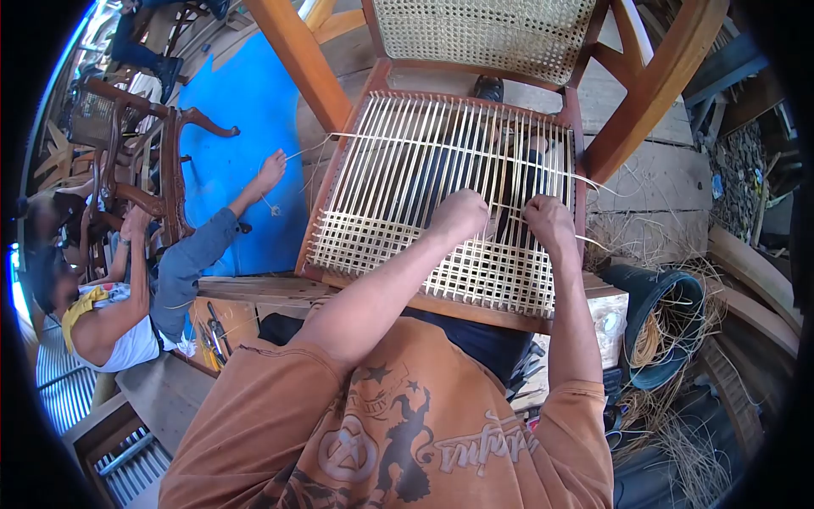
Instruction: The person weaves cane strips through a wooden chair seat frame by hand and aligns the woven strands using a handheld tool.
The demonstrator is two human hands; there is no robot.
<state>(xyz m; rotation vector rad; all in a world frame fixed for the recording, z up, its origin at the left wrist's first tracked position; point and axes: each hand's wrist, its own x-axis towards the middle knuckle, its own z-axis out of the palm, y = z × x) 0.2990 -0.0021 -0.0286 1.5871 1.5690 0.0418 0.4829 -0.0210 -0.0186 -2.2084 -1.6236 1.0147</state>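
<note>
A wooden chair seat frame (317, 204) carries pale cane strands (407, 127) running front to back, with a denser woven grid (365, 246) along the edge nearer me. My left hand (462, 214) is closed over the strands near the middle of the seat, its fingertips pinched at a cane strand. To its right, my right hand (549, 220) pinches at the same crosswise strand, close to the seat's right side. Loose cane ends (597, 185) stick out past the right rail. The fingertips partly hide the strand between the hands.
The chair's caned backrest (487, 34) stands beyond the seat. Left, a co-worker (127, 318) sits beside a carved chair (174, 170) and a blue sheet (254, 93). Pliers and tools (216, 335) lie at lower left. A dark bucket (666, 322) with coiled cane stands right.
</note>
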